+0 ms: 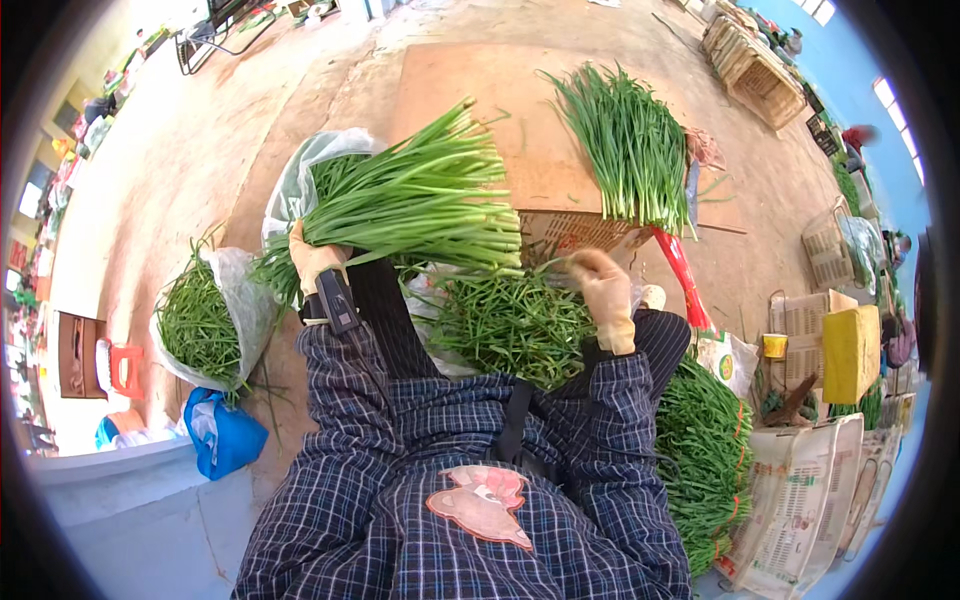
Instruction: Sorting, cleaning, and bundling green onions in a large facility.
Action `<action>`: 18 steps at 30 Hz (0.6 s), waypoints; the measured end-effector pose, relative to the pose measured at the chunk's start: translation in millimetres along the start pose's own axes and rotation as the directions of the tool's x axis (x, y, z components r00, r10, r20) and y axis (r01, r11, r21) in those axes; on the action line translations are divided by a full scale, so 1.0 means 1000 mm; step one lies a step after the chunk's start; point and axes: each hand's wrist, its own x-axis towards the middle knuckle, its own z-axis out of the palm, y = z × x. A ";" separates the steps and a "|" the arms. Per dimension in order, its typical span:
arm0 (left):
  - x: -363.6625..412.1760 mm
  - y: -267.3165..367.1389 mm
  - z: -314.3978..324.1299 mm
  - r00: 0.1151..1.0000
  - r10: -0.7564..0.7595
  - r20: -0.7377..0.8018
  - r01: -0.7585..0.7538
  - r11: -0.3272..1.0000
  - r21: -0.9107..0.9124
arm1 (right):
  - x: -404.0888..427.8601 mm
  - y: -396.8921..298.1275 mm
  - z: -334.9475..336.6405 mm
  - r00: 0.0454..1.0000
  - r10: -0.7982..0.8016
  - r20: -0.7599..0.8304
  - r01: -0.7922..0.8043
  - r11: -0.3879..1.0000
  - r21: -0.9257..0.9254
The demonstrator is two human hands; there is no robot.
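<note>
My left hand (315, 259), in a pale glove, grips a thick bunch of long green stalks (420, 195), like garlic chives, whose pale cut ends point right. My right hand (604, 289), gloved too and slightly blurred, hovers right of those ends, over the edge of a heap of loose green leaves (517, 322) in my lap. Its fingers are bent; a thin strand seems to be at the fingertips, but whether they pinch it I cannot tell. Another bunch of the greens (630, 142) lies on the wooden board (457, 97) in front of me.
Red ties (682, 277) hang off the board's near right edge. A plastic bag of greens (202, 322) and a blue bag (221, 435) are at left. Tied bundles of greens (697, 457), plastic crates (795, 495) and a yellow block (851, 354) stand at right. Other people are far off at both sides.
</note>
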 end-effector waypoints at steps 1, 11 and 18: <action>-0.001 -0.001 0.001 1.000 -0.002 -0.001 0.002 1.000 0.004 | -0.003 0.004 -0.003 0.990 0.049 0.131 -0.016 0.972 -0.236; -0.009 -0.011 0.027 0.989 -0.122 0.088 0.131 0.985 -0.108 | -0.003 -0.077 0.060 0.935 0.210 0.286 -0.284 0.927 0.247; -0.029 -0.009 0.050 0.998 -0.060 -0.017 0.060 0.998 -0.036 | -0.016 -0.038 0.038 0.864 0.007 0.503 -0.409 0.593 0.694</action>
